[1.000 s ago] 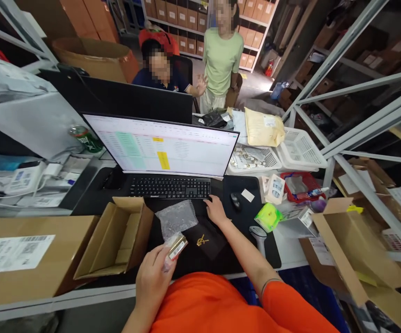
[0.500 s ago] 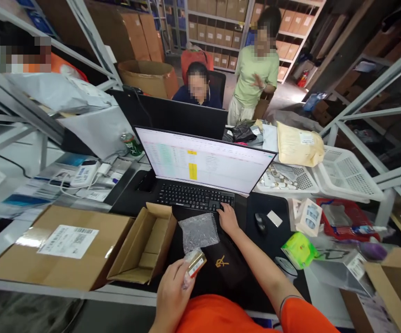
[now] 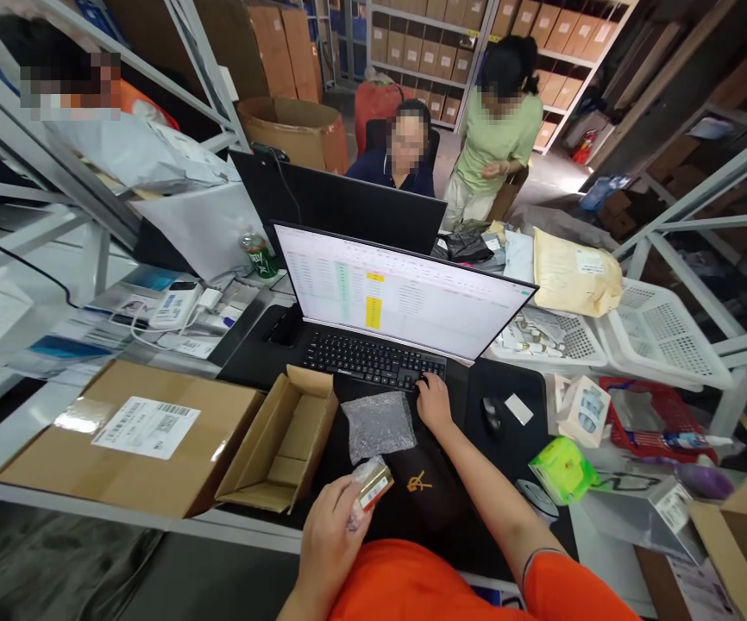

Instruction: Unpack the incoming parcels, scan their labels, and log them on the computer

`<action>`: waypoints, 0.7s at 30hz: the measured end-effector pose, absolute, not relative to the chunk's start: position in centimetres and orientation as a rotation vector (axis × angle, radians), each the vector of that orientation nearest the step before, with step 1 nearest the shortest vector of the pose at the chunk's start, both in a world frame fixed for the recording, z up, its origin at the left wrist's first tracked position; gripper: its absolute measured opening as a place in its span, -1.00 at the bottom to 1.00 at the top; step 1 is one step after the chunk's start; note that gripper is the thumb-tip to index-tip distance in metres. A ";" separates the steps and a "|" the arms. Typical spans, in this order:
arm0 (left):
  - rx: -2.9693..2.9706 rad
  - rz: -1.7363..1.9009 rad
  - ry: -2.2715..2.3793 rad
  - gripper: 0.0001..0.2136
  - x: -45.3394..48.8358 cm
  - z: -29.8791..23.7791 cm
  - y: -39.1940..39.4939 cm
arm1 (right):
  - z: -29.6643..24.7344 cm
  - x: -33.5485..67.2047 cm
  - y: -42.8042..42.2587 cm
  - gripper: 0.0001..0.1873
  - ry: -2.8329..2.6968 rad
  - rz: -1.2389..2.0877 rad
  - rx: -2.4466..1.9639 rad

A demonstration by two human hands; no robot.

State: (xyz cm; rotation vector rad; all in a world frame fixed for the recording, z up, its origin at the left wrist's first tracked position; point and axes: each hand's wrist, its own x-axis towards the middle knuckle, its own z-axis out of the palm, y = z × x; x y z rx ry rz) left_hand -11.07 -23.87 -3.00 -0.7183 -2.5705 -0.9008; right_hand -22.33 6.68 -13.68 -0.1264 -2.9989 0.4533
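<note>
My left hand (image 3: 329, 539) is closed round a small gold box (image 3: 373, 486) wrapped in clear plastic, held above the desk's near edge. My right hand (image 3: 434, 403) rests with its fingers spread on the right end of the black keyboard (image 3: 367, 359), below the lit monitor (image 3: 399, 291). A bubble-wrap bag (image 3: 379, 423) lies on the black desk mat between the two hands. Next to it sits a black pouch (image 3: 429, 483) with a gold mark. An open, empty cardboard box (image 3: 286, 440) stands left of the bag.
A sealed labelled carton (image 3: 128, 435) lies at the left. A mouse (image 3: 491, 414), a green box (image 3: 560, 470), a barcode scanner (image 3: 532, 496) and white baskets (image 3: 662, 332) sit on the right. Two people are behind the monitors, beyond them shelves of boxes.
The view has shifted left and tilted up slightly. Both hands hold as before: left on the small box, right on the keyboard. The standing person has lowered a hand.
</note>
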 end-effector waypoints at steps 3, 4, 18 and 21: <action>-0.705 -0.913 -2.577 -0.79 -10.9 -3.5 -24.2 | -13.7 -21.7 7.0 -0.57 -3.008 0.450 -0.156; -0.699 -0.921 -2.581 -0.79 -10.9 -3.7 -24.2 | -13.7 -21.6 7.0 -0.57 -3.014 0.449 -0.161; -0.783 -0.906 -2.570 -0.78 -11.2 -4.7 -24.2 | -13.5 -23.1 6.0 -0.55 -3.031 0.478 -0.136; -0.786 -0.883 -2.579 -0.77 -11.2 -5.1 -24.4 | -13.2 -24.0 5.5 -0.56 -3.034 0.477 -0.164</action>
